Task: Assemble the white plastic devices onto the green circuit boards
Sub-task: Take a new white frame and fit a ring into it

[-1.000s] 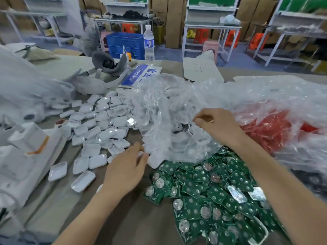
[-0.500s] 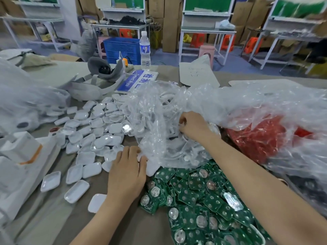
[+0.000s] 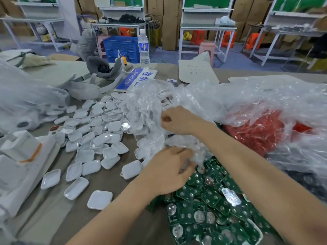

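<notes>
Just above the green circuit boards (image 3: 203, 206), with white plastic devices (image 3: 99, 138) lying left of both hands, the right hand (image 3: 178, 119) is pinching the clear bag (image 3: 150, 110), the left hand (image 3: 168, 172) is looking too blurry to tell its grip, so gentle tugging is looking best.

shells (image 3: 95, 128) lay spread on the table (image 3: 58, 214), left of the boards (image 3: 208, 214). bag (image 3: 150, 110) sat behind the boards, right of the shells. bottle (image 3: 143, 48) stood at the far edge.

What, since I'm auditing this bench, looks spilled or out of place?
White shells lie spilled loose across the table left of the clear bag, and green boards sit in an overlapping heap; neither is binned.
</notes>
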Action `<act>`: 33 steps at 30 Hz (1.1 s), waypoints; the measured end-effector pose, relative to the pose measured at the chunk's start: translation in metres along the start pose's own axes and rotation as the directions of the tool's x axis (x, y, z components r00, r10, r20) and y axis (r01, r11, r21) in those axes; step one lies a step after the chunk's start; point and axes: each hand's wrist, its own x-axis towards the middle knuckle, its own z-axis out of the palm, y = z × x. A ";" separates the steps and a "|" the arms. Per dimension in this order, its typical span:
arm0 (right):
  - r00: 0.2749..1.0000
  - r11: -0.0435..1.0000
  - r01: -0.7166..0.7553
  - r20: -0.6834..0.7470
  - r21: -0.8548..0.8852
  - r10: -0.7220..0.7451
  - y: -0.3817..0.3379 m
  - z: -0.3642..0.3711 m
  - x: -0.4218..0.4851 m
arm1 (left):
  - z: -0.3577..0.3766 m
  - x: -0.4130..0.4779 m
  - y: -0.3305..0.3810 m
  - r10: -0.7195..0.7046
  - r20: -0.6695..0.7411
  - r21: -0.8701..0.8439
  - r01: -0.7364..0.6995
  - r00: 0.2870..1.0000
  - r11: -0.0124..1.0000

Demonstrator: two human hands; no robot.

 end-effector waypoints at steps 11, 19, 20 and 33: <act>0.975 0.980 -0.130 -0.202 -0.153 0.098 0.053 0.052 0.007 | 0.016 0.014 -0.008 -0.110 -0.004 -0.121 0.109 0.994 0.987; 0.952 0.936 -0.104 -0.240 0.336 0.191 0.054 0.041 0.002 | 0.009 0.025 -0.006 -0.338 -0.340 -0.346 0.218 0.877 0.913; 0.919 0.862 -0.064 -0.307 0.502 0.247 0.052 0.033 -0.005 | 0.006 0.028 -0.005 -0.407 -0.416 -0.438 0.214 0.813 0.873; 0.897 0.667 -0.131 -0.200 0.733 0.395 0.071 -0.034 -0.146 | 0.038 0.079 0.041 -0.198 -0.159 -0.924 -0.075 0.967 0.374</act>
